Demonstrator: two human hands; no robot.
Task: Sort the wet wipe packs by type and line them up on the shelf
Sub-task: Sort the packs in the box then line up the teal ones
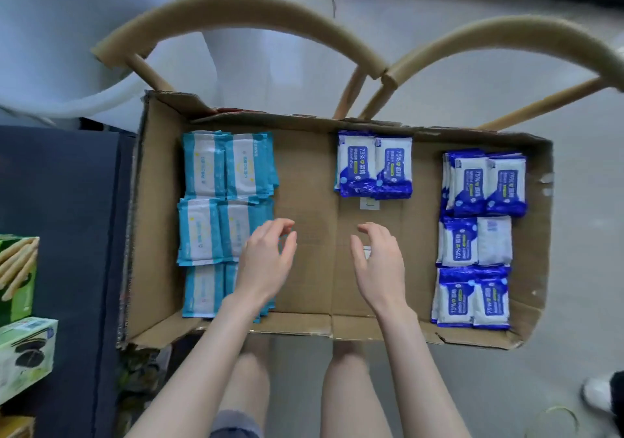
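Wet wipe packs (199, 231) of two types lie flat inside an open cardboard box (310, 174). The light-blue packs (216, 167) occupy the left end in three rows of two, with edges overlapping. The dark-blue packs (472, 187) fill the right end in three rows of two. In the middle row, one white-faced pack (494, 240) shows no blue front. A separate dark-blue pair (374, 167) sits against the far wall near the centre, well apart from both end groups. The left hand (266, 262) is over the inner edge of the light-blue group, fingers loosely curved and holding nothing; its wrist covers part of the near row. Contact with the packs cannot be determined. The right hand (380, 265) is over bare cardboard between the groups, fingers likewise relaxed and empty. Two curved wooden chair backs (236, 12) stand beyond the box. Two green snack boxes (20, 302) lie on a dark surface (67, 201) at the left.
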